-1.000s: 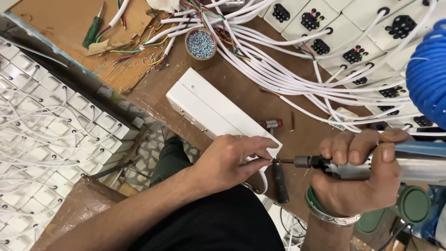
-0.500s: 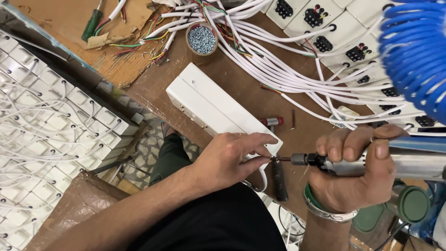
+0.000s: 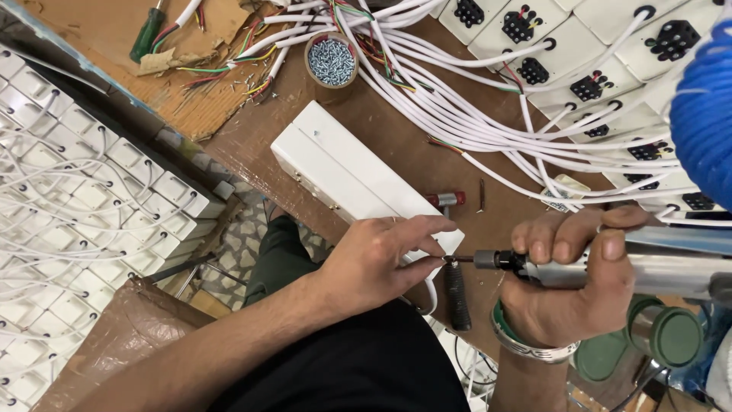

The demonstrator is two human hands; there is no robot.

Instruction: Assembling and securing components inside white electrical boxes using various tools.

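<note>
Two hands work at the near corner of one white box (image 3: 358, 179), the landmark here.

The left hand (image 3: 381, 259) is nearly closed: thumb and forefinger pinch one small screw (image 3: 446, 259) at the near corner of the box, the other fingers curled loosely. The right hand (image 3: 568, 278) is wrapped fully round one power driver (image 3: 610, 268), a smooth grey metal cylinder lying level to the right of the box; its thin bit meets the screw at the pinch. One patterned metal bangle (image 3: 526, 343) circles the right wrist.

The box is a long rectangular block of smooth plastic, lying at an angle on a brown wooden bench (image 3: 396, 137), its near end at the bench edge.

- Just below the box's near corner: one black ribbed handle (image 3: 457, 297).
- Just right of the box: one small red-tipped tool (image 3: 446, 200) and one loose dark screw (image 3: 481, 195).
- Beyond the box: one tape roll (image 3: 332, 65) holding many bright screws.
- Beyond and right of the box: many round white cables (image 3: 488, 114), and at least nine white square plates (image 3: 579, 84) with black sockets.
- Far beyond and left of the box: one green-handled screwdriver (image 3: 146, 34).
- Left of the box, below bench level: a stack of many white housings (image 3: 84, 198), too many to count.
- Far right of the box: one blue coiled hose (image 3: 705, 114).
</note>
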